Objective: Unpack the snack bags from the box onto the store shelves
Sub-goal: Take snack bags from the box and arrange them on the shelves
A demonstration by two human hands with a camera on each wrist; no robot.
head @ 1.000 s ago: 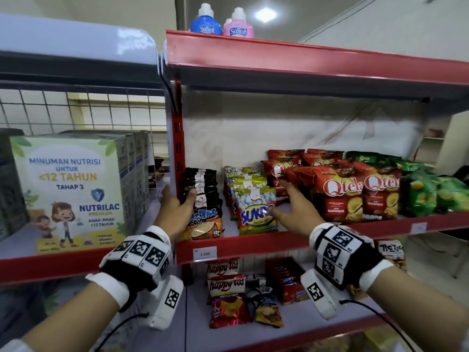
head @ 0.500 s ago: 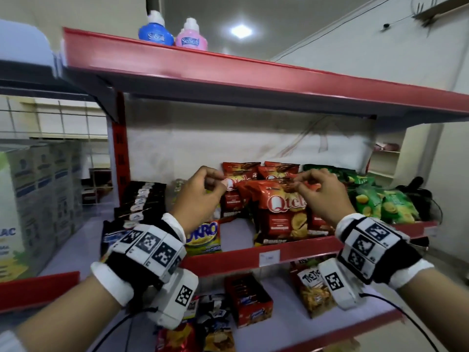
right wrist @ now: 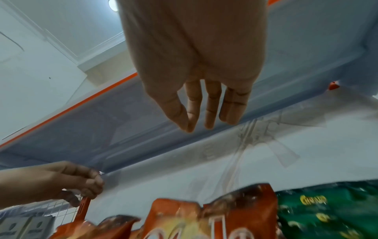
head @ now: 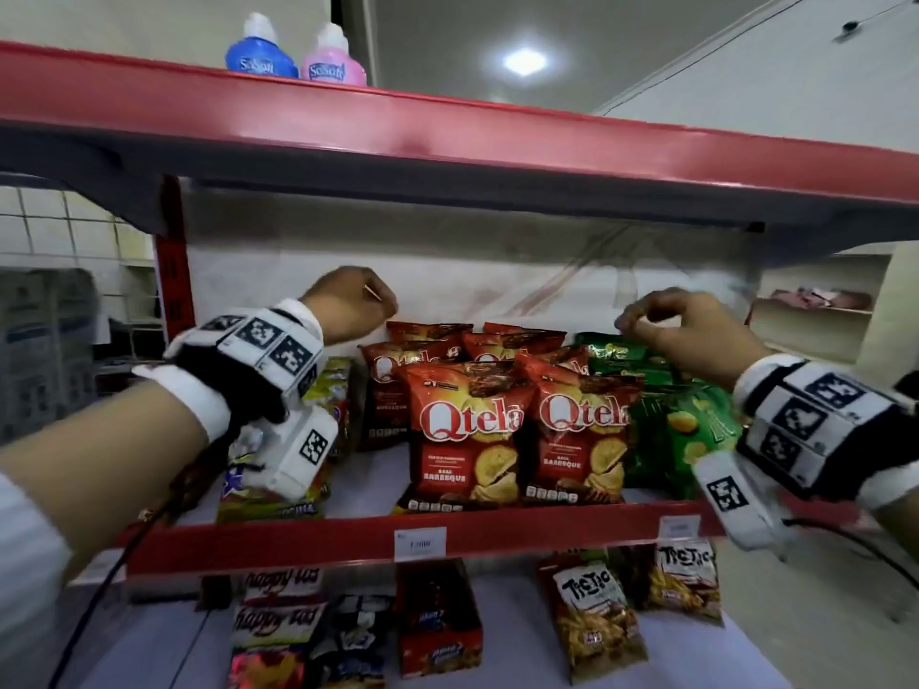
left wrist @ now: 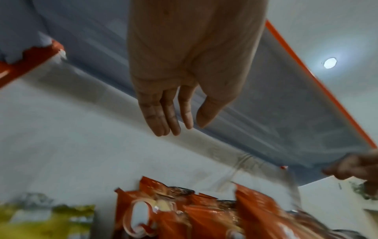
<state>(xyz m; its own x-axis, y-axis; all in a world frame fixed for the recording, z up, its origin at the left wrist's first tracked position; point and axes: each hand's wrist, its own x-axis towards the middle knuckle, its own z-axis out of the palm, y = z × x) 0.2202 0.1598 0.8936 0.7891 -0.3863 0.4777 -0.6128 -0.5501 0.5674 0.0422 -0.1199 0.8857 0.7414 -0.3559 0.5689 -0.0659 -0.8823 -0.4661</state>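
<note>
Nearest the viewer, two hands hang above the middle shelf [head: 348, 532], both empty with fingers loosely drooping. The left hand [head: 348, 303] hovers above and left of the red Qtela bags [head: 465, 430], not touching them. The right hand [head: 691, 323] hovers just over the green snack bags [head: 681, 430]. Farther up, two bottles [head: 296, 54] stand on the top shelf.
</note>
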